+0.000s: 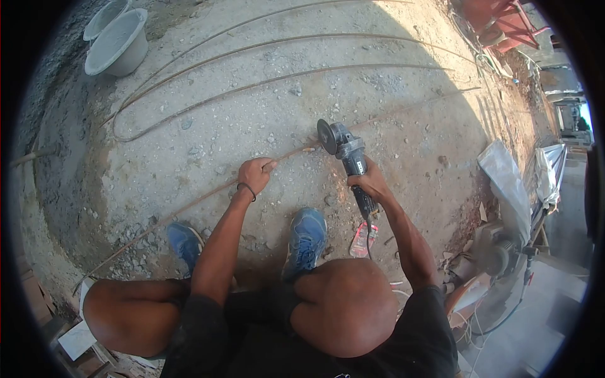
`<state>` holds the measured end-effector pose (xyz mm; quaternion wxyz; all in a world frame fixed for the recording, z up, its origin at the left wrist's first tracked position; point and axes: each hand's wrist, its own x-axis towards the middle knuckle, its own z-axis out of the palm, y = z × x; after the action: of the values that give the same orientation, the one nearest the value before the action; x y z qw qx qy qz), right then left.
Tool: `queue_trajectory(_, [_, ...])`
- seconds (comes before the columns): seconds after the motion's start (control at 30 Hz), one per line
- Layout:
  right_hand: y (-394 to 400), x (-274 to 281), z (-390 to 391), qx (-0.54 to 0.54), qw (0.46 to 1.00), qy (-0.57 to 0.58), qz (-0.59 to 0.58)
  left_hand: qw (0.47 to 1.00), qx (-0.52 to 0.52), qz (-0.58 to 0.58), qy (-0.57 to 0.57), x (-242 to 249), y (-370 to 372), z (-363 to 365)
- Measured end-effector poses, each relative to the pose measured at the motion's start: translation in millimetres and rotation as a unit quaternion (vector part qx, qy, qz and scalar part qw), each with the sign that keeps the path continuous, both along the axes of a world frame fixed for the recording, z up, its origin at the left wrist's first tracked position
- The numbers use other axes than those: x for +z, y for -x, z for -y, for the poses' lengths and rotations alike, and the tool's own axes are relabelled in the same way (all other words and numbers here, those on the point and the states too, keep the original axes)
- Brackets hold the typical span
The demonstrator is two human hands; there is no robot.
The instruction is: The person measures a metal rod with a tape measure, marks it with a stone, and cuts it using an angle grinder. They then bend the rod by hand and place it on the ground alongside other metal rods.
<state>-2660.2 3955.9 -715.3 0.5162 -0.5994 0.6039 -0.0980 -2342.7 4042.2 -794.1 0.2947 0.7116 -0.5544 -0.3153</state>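
My left hand is closed around a long thin rusty steel bar that runs slantwise over the gritty ground. In my right hand is an angle grinder, gripped by its dark body. Its round disc overlaps the bar in this view, to the right of my left hand. A power cord hangs from the grinder's rear end. Both my blue shoes are planted on the near side of the bar.
More long bars, one bent into a loop, lie across the ground ahead. Grey tubs stand at the far left. To the right are plastic sheeting, a motor and a red metal wheelbarrow-like object. A red packet lies near my right shoe.
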Motion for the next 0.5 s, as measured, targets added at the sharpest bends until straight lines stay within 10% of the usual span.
queue_trajectory(0.5, [-4, 6, -4, -0.008, 1.000, -0.009, -0.002, 1.000, 0.002, -0.009, -0.005, -3, 0, 0])
